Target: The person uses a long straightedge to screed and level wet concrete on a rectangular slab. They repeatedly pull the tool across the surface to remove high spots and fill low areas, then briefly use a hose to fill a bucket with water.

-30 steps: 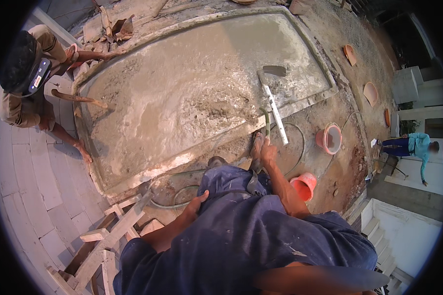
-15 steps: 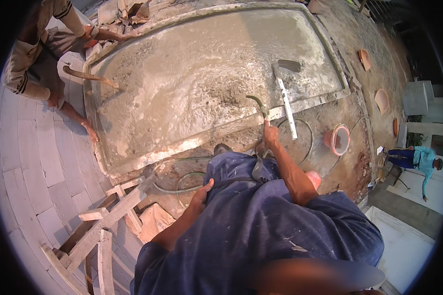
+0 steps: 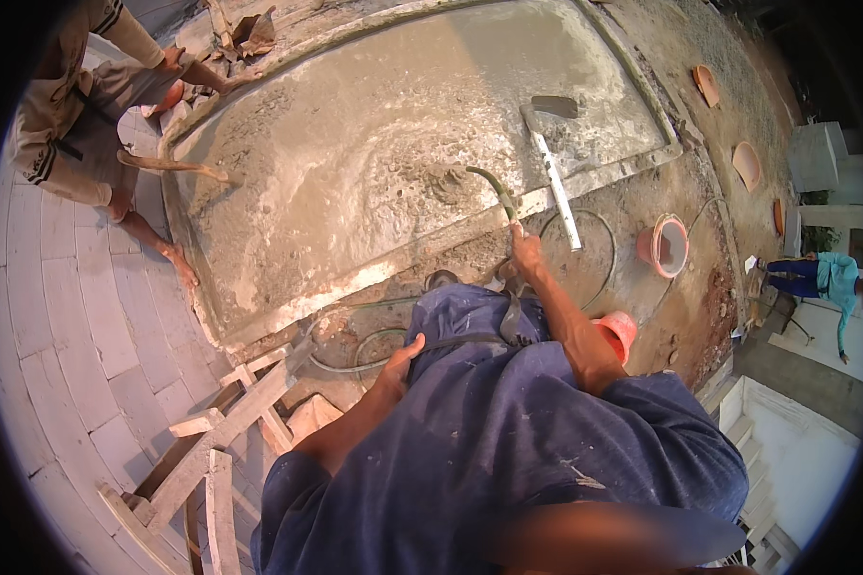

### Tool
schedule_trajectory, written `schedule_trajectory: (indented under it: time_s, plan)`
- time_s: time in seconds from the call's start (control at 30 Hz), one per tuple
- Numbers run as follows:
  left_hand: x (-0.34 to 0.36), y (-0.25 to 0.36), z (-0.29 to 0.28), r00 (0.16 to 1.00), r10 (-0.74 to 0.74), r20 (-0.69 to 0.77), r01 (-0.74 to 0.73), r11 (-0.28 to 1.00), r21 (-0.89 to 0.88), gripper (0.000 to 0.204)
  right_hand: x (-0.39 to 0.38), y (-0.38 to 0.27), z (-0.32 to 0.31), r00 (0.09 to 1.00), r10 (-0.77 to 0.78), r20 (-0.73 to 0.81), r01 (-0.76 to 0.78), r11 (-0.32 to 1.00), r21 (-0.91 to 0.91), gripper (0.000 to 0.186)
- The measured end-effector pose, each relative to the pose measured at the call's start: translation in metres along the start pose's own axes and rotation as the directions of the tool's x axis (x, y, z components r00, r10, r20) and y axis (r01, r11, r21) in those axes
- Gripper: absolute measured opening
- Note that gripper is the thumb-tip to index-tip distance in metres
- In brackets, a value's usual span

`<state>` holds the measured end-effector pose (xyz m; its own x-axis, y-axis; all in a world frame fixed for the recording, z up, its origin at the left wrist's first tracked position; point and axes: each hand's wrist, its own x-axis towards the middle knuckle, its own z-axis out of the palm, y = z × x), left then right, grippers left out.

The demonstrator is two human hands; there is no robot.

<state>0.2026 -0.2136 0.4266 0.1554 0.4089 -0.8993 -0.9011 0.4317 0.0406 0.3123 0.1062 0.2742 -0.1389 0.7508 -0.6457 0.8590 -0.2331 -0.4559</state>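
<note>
The right hand was clamped around a green hose, whose free end curved to the left above the near part of a wet grey mix. The mix lay in a shallow rectangular frame with a raised rim; a rough, lumpy patch showed just beside the hose end. The left hand rested against the wearer's dark blue clothing, thumb upward; the fingers were largely hidden, so whether they were apart or together could not be told. To the right of the hose, a hoe with a white handle lay across the near rim, its dark blade over the mix. A wooden handle crossed the rim at the left end, where a co-worker bent, reaching to the rim at two places. On the ground to the right, a pinkish bucket stood near a loop of thin hose, and a red bucket lay tilted beside the wearer's right forearm. A wooden trestle occupied the lower left.
</note>
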Motion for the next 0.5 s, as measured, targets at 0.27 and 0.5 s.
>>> schedule_trajectory:
  time_s: [0.27,0.5]
  plan:
    - [0.004,-0.008,-0.008,0.992,0.034,-0.125,-0.032,0.999,0.016,0.057,0.017,0.013,0.014,0.986,0.074,-0.148,-0.072,0.997,0.019,0.078]
    - [0.006,-0.004,-0.007,0.985,0.103,-0.140,-0.088,0.990,0.111,0.053,0.006,0.008,0.000,0.963,0.050,-0.267,-0.044,0.999,0.029,0.073]
